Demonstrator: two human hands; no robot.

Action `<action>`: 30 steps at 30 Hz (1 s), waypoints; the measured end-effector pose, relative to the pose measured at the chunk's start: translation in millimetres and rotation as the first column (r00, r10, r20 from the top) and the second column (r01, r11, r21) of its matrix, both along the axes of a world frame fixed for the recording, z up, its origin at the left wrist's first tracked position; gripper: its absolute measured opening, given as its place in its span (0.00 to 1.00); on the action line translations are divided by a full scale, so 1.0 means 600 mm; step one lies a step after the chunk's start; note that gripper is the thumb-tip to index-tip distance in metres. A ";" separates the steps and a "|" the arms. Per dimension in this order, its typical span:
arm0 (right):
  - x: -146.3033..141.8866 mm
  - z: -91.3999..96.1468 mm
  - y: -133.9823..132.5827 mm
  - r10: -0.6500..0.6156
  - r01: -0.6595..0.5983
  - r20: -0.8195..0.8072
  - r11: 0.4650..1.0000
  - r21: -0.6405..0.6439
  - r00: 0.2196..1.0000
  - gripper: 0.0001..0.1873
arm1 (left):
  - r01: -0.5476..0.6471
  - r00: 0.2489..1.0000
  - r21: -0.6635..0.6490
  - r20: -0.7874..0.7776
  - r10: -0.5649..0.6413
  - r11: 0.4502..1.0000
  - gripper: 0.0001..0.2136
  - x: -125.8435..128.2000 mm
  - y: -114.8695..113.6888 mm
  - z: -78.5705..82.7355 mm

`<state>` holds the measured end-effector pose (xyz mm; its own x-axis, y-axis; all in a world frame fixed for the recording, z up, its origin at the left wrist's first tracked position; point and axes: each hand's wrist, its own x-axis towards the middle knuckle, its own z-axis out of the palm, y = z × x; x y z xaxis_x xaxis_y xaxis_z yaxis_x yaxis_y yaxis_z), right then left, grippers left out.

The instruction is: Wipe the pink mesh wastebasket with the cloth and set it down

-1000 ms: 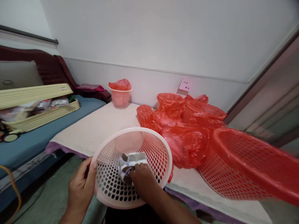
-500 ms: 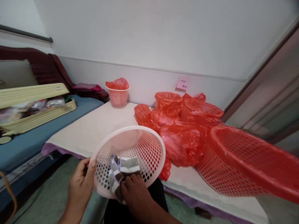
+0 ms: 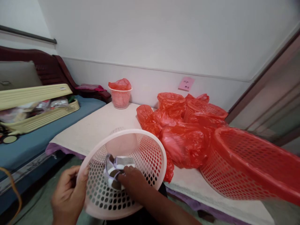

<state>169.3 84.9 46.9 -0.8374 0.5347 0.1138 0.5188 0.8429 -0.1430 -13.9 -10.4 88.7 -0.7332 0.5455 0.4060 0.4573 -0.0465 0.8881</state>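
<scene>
Just beyond the fingertips of our right hand (image 3: 136, 182), inside a pale pink plastic basket (image 3: 164, 159), sits a crumpled striped cloth (image 3: 113, 170) in grey, white and brown with thin purple trim. We judge it light, soft and floppy, not fragile and unlikely to slip, best taken by a bunched fold at the edge nearest those fingers. The basket around them looks light too, stiff yet slightly springy, with a smooth rim that is best held between thumb and fingers. Our right fingers are bent close together, pinching the cloth's near edge, their tips partly hidden; the right forearm (image 3: 168, 207) slants in low over the near rim. Our left hand (image 3: 69, 193) clasps the rim left of the cloth, thumb on the inside, fingers curled outside and partly out of sight, tilting the basket's mouth towards us. Past the right fingers, on a white-covered table (image 3: 93, 125), lie red plastic bags (image 3: 187, 140), and farther right stands a red basket (image 3: 232, 168)
</scene>
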 end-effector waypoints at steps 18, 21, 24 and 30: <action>0.015 0.026 -0.084 0.235 -0.239 -0.092 0.971 -0.028 0.968 0.18 | 0.044 0.992 -0.132 -0.110 -0.059 0.990 0.20 -0.017 0.030 0.087; 0.010 0.000 -0.094 0.168 -0.153 -0.076 0.973 0.172 0.983 0.14 | 0.065 0.998 -0.146 -0.002 -0.066 0.987 0.22 -0.019 0.040 0.094; 0.001 -0.016 -0.095 0.171 -0.137 -0.131 0.963 0.233 0.977 0.09 | 0.073 0.997 -0.138 0.023 -0.070 0.988 0.23 -0.013 0.042 0.093; -0.019 0.034 -0.080 0.091 -0.084 -0.315 0.996 0.035 0.945 0.15 | 0.154 0.964 -0.073 0.230 -0.133 0.985 0.23 0.018 0.019 0.044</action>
